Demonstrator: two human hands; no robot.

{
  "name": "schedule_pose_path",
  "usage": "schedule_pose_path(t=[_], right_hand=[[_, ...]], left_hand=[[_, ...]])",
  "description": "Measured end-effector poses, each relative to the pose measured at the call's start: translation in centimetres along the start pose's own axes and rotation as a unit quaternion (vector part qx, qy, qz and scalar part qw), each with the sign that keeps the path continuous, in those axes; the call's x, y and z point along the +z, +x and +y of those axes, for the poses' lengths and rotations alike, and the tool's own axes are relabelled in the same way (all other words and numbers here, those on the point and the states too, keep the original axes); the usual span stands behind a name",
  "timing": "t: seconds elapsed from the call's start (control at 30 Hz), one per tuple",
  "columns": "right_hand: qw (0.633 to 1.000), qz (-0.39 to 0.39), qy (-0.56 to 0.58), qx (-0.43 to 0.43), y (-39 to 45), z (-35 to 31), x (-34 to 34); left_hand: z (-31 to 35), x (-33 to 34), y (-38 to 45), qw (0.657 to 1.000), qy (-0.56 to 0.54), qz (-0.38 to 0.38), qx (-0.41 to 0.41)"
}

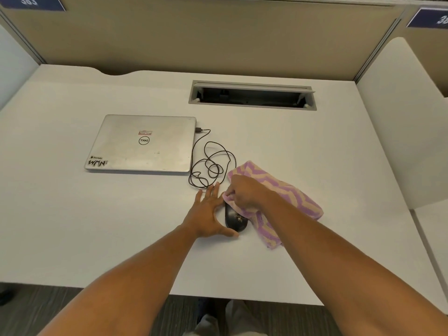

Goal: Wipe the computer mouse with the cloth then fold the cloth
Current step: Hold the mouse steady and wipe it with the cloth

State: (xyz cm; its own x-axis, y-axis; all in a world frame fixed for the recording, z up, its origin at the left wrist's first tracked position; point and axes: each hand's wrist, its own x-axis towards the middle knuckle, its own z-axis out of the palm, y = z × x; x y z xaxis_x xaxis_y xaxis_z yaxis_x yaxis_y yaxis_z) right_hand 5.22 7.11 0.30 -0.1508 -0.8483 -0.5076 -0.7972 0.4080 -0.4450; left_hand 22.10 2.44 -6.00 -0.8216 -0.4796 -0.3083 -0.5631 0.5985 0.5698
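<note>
The cloth carries a zigzag pattern in purple and pale peach. The computer mouse and its cable are black; the laptop is silver with a black logo. The counter is plain white.

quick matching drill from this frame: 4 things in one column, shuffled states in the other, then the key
Things:
1. laptop
2. cloth
3. cable
4. left hand

States:
A. lies in loose loops on the desk
B. closed, lid down
C. open and flat, beside the mouse
D. pinched by the right hand over the mouse

Pairs: 1-B, 2-D, 3-A, 4-C
</note>
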Motion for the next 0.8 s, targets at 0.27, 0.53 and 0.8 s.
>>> schedule_pose_path(t=[0.27, 0.53, 0.8], right_hand=[[0.988, -0.131, -0.037, -0.066, -1.0, 0.5, -2.4], [0.984, 0.096, 0.149, 0.012, -0.5, 2.2, -2.3], [0.995, 0.068, 0.075, -0.014, 0.0, 2.0, -0.7]], left_hand=[[-0.3, 0.2, 0.0, 1.000, 0.013, 0.002, -0.016], [-0.1, 0.2, -0.1, 1.000, 0.015, 0.002, -0.014], [0.0, 0.3, 0.0, 1.000, 0.016, 0.002, -0.015]])
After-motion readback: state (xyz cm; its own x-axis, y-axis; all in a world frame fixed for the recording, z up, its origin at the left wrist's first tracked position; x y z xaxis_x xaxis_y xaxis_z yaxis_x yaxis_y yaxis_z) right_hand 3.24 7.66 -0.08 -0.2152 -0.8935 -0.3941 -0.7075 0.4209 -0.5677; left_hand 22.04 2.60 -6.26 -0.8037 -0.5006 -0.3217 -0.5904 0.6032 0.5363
